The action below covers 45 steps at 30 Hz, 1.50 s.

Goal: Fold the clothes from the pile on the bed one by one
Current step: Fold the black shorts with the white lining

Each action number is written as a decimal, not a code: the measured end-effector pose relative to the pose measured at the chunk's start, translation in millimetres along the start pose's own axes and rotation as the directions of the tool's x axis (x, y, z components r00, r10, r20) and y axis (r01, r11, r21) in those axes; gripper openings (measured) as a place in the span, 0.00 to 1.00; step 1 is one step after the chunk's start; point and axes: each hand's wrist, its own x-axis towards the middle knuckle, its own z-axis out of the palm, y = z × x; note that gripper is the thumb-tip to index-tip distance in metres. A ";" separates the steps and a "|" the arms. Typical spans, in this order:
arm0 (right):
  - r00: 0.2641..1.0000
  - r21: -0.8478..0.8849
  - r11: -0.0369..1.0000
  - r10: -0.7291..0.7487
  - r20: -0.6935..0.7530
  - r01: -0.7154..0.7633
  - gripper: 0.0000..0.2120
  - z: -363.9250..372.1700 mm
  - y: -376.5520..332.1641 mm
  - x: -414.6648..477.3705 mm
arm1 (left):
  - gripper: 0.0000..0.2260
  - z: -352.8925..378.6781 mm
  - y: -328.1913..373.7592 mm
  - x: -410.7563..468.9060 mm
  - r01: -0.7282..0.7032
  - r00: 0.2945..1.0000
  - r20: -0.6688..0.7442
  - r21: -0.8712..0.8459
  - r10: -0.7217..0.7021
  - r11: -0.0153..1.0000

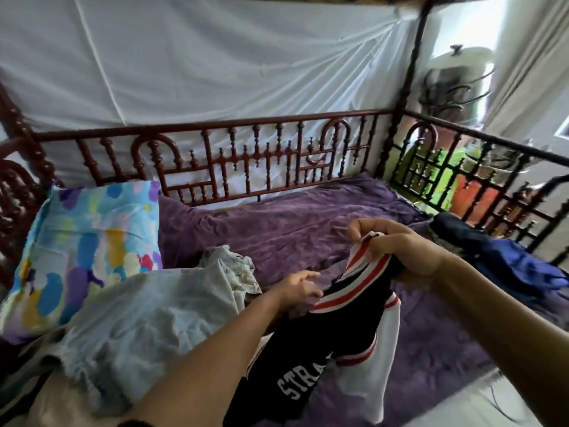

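Gripping the black jersey (308,359) by its collar, my right hand (397,251) holds it above the bed (308,229) at five o'clock; my left hand (300,288) hovers loose beside it. One-handed, it may sag onto the pile (154,309) at eight o'clock.

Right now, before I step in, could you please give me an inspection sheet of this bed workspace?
Surface: purple blanket covers the bed, rumpled.
Job's things: black jersey lifted by its striped collar; pale blue clothes pile at left.
Clutter: patterned pillow; dark blue bundle at right.
Grip: right hand pinches the collar; left hand open beside the jersey.
Cables: thin dark line on floor, possibly a cable.
Surroundings: carved wooden rail; white net.
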 end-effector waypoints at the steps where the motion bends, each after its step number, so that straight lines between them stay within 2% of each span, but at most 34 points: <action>1: 1.000 0.018 1.000 -0.001 0.000 0.001 0.12 -4.8 -1.7 -9.2 | 0.18 13.1 6.7 3.7 -0.019 0.994 0.105 0.012 0.018 1.000; 4: 1.000 0.100 0.995 -0.023 -0.004 0.023 0.11 -23.7 -9.1 -38.3 | 0.14 64.8 12.7 18.1 -0.057 0.941 0.338 0.216 -0.020 0.975; 6: 0.997 0.110 0.993 -0.045 -0.058 0.052 0.11 -46.2 -11.8 -58.2 | 0.06 99.4 11.6 28.5 -0.057 0.924 0.368 0.389 -0.099 0.919; 7: 0.993 0.099 0.993 -0.048 -0.105 0.058 0.11 -59.7 -12.0 -68.2 | 0.06 111.1 11.6 33.5 -0.074 0.925 0.369 0.398 -0.086 0.914; 8: 0.986 0.078 0.995 -0.051 -0.157 0.064 0.10 -75.0 -11.3 -78.5 | 0.10 117.3 10.6 39.9 -0.091 0.938 0.343 0.374 -0.047 0.923; 9: 0.977 0.055 0.996 -0.056 -0.206 0.069 0.10 -91.5 -9.8 -89.0 | 0.10 117.5 11.9 43.5 -0.083 0.959 0.282 0.333 -0.015 0.939; 11: 0.951 -0.018 0.999 -0.054 -0.303 0.051 0.11 -125.7 -3.2 -109.0 | 0.05 101.9 17.6 51.5 -0.095 0.995 0.054 0.314 0.082 0.945; 14: 0.899 -0.275 0.961 -0.102 -0.426 -0.021 0.12 -171.5 12.1 -129.3 | 0.08 63.1 39.8 58.5 -0.158 0.935 -0.241 0.377 0.261 0.913; 16: 0.895 -0.395 0.918 -0.137 -0.424 -0.046 0.07 -190.9 20.9 -134.6 | 0.14 42.3 62.9 55.3 -0.155 0.895 -0.331 0.400 0.300 0.903; 18: 0.926 -0.433 0.900 -0.113 -0.361 -0.059 0.11 -202.3 26.6 -134.1 | 0.20 29.0 86.3 44.7 -0.125 0.898 -0.333 0.435 0.289 0.892; 20: 0.945 -0.520 0.852 -0.114 -0.307 -0.066 0.09 -208.9 28.7 -128.6 | 0.24 19.1 108.8 30.5 -0.105 0.931 -0.265 0.465 0.252 0.879; 21: 0.948 -0.580 0.811 -0.128 -0.293 -0.070 0.06 -210.8 28.1 -124.5 | 0.24 14.5 119.4 22.9 -0.099 0.949 -0.216 0.494 0.231 0.864; 23: 0.939 -0.698 0.711 -0.183 -0.292 -0.079 0.10 -215.5 26.3 -114.9 | 0.21 3.9 137.1 10.0 -0.079 0.972 -0.134 0.588 0.193 0.805; 25: 0.943 -0.750 0.658 -0.210 -0.256 -0.057 0.11 -217.5 25.9 -104.8 | 0.12 -11.9 146.6 4.0 -0.026 0.967 -0.159 0.721 0.201 0.693; 26: 0.953 -0.749 0.662 -0.199 -0.228 -0.041 0.12 -216.3 25.3 -99.7 | 0.10 -19.8 150.9 1.7 0.026 0.948 -0.215 0.788 0.235 0.615; 28: 0.968 -0.734 0.679 -0.173 -0.184 -0.019 0.17 -210.1 25.3 -87.7 | 0.11 -37.9 156.9 1.2 0.141 0.879 -0.335 0.861 0.338 0.488; 32: 0.980 -0.697 0.716 -0.163 -0.111 0.040 0.16 -195.7 32.5 -59.6 | 0.08 -67.2 159.6 22.2 0.246 0.756 -0.463 0.856 0.463 0.455; 34: 0.975 -0.570 0.819 -0.181 -0.132 0.075 0.16 -196.9 42.0 -47.1 | 0.05 -78.7 156.0 43.9 0.345 0.676 -0.555 0.819 0.484 0.458; 36: 0.959 -0.433 0.899 -0.175 -0.221 0.064 0.16 -205.8 55.5 -36.3 | 0.04 -88.4 146.6 70.6 0.404 0.624 -0.613 0.784 0.486 0.471; 38: 0.939 -0.359 0.933 -0.134 -0.317 0.012 0.15 -220.6 74.2 -29.2 | 0.05 -92.0 134.4 101.4 0.431 0.630 -0.636 0.764 0.446 0.480; 41: 0.885 -0.315 0.942 -0.047 -0.463 -0.115 0.17 -253.2 108.0 -25.2 | 0.08 -87.4 114.1 160.0 0.435 0.684 -0.634 0.752 0.361 0.495; 45: 0.745 -0.390 0.864 -0.026 -0.667 -0.319 0.20 -309.0 148.1 -35.6 | 0.08 -55.2 94.4 244.5 0.495 0.708 -0.671 0.694 0.219 0.522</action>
